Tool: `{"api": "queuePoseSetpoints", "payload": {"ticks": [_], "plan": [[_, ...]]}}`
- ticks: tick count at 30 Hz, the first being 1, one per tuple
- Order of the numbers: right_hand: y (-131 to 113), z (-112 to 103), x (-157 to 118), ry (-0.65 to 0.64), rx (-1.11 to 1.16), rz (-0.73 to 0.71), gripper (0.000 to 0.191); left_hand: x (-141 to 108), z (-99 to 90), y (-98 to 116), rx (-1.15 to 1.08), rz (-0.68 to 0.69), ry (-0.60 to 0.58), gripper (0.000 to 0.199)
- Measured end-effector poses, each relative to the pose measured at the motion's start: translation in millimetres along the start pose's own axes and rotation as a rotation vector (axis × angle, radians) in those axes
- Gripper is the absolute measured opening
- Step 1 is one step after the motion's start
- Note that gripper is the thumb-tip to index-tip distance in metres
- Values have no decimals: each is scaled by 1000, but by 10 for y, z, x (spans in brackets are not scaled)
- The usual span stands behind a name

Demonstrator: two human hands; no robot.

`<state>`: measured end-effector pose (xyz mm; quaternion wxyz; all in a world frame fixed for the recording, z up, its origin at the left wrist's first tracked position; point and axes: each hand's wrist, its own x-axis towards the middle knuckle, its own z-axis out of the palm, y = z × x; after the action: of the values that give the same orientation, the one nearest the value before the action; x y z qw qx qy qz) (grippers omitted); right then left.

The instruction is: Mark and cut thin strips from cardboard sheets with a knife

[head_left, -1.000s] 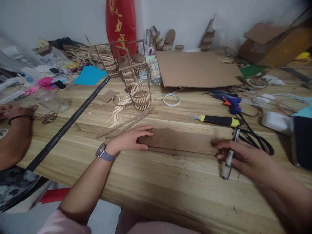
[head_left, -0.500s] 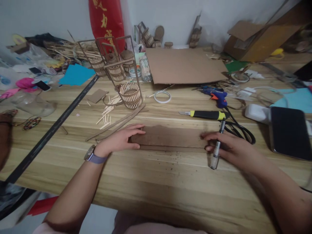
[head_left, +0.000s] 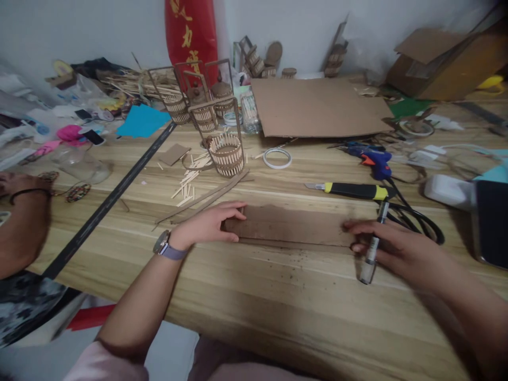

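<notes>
A brown cardboard strip lies flat on the wooden table, with its layered edge towards me. My left hand grips the strip's left end between thumb and fingers; a watch with a purple strap is on that wrist. At the right end, the fingertips of my right hand close on the strip's edge. A marker pen with a clear cap sits tilted between the fingers of that same hand. Just beyond it lies a black and yellow utility knife with its blade out.
A small stick basket with a tall handle stands beyond the strip, near loose sticks. Further off are a tape roll, a large cardboard sheet and a blue glue gun. At left, another person's arm rests beside a long black ruler.
The view has swung left, so everything sits further right and more of the other person's arm shows. Both my hands keep their hold on the strip and the marker pen.
</notes>
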<state>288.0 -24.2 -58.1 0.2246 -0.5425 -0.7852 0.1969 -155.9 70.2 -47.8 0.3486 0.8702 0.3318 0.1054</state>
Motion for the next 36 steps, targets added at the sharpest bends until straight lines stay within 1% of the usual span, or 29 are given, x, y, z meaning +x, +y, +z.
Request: {"api": "queuePoseSetpoints", "payload": {"ticks": [5, 9, 16, 20, 26, 29, 33, 36], "plan": [[52, 10, -6, 22, -32, -24, 31, 2, -15, 23, -16, 3, -10, 43], [37, -11, 3, -11, -42, -11, 33, -4, -24, 34, -23, 1, -20, 43], [-2, -30, 16, -21, -51, 18, 32, -6, -20, 20, -36, 9, -30, 42], [34, -19, 9, -37, -23, 17, 30, -7, -25, 11, -41, 16, -33, 40], [129, 17, -55, -3, -17, -35, 27, -8, -26, -3, -43, 13, -31, 40], [147, -8, -89, -23, -4, -16, 29, -13, -30, 3, -31, -4, -39, 41], [131, -51, -96, -68, 42, 31, 25, -21, -42, 16, -33, -3, -40, 41], [145, -52, -98, -68, 61, 41, 26, -20, -43, 18, -34, -1, -37, 41]]}}
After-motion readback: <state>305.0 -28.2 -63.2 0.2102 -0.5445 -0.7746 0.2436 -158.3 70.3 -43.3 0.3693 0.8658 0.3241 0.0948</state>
